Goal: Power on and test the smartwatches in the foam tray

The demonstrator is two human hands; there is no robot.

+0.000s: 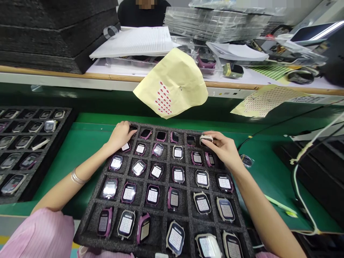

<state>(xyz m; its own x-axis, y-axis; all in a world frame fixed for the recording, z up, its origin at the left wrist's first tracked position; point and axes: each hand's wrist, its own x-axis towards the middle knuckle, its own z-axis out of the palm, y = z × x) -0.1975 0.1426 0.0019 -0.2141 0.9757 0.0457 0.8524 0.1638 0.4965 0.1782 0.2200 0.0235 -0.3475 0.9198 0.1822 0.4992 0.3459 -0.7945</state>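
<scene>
Foam tray (166,183) has outstretched hands (225,147) at both far corners.

Brt lt | glare: watch scrns (110,188) | shdw under shelf (118,83)

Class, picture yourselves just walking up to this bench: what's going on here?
A person leans over a black foam tray on a green bench. Their right hand holds a pale-framed smartwatch at the tray's far right corner, while their left hand is at the far left corner. Other strapless smartwatches, purple-framed and pale-framed, sit in the compartments, many with bright screens. A second filled tray lies to the left.
</scene>
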